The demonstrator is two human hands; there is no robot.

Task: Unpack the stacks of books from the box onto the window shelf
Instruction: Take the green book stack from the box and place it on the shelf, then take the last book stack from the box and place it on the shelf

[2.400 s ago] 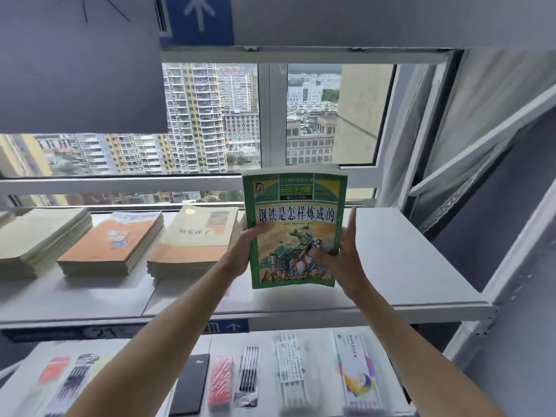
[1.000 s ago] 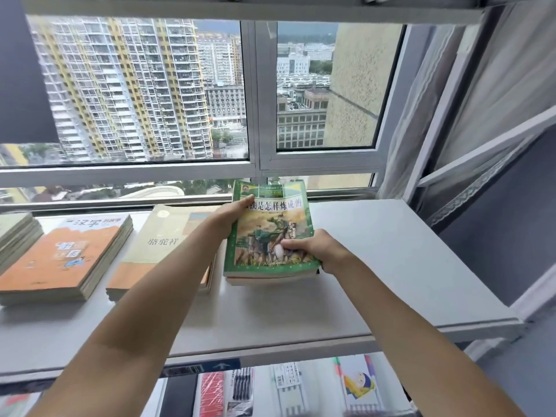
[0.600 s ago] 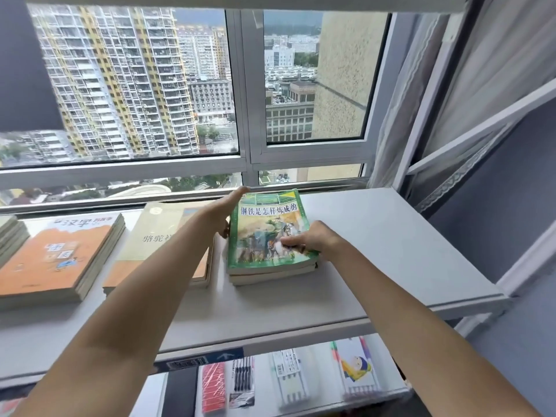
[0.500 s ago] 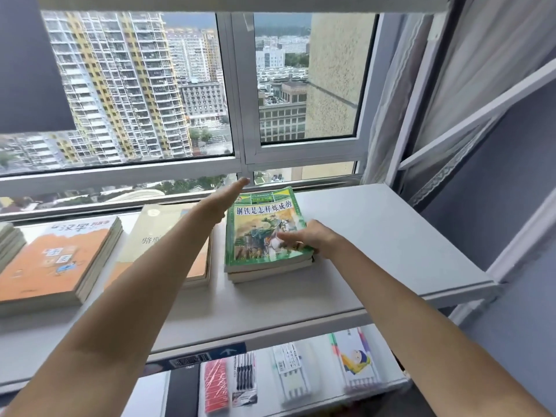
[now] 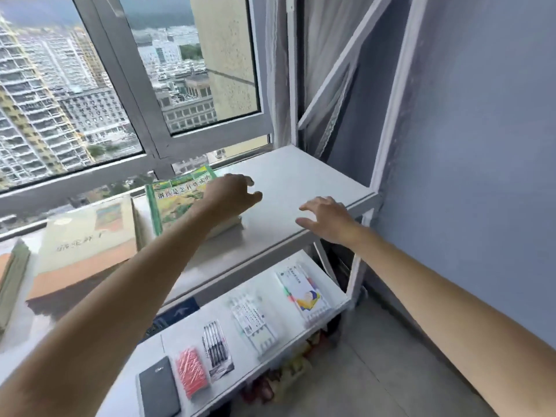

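both hands empty now: left hand [image 5: 231, 194] spread loose over the green stack [image 5: 180, 203] lying flat on the shelf [image 5: 301, 176], right hand [image 5: 326, 218] open above bare shelf. best to draw clear without nudging it, then fetch more. three stacks counted, possibly a fourth at the blurred left edge.

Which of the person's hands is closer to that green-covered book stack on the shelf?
The left hand: it is over the right edge of the green-covered book stack. The right hand is apart from it, open over the bare shelf further right.
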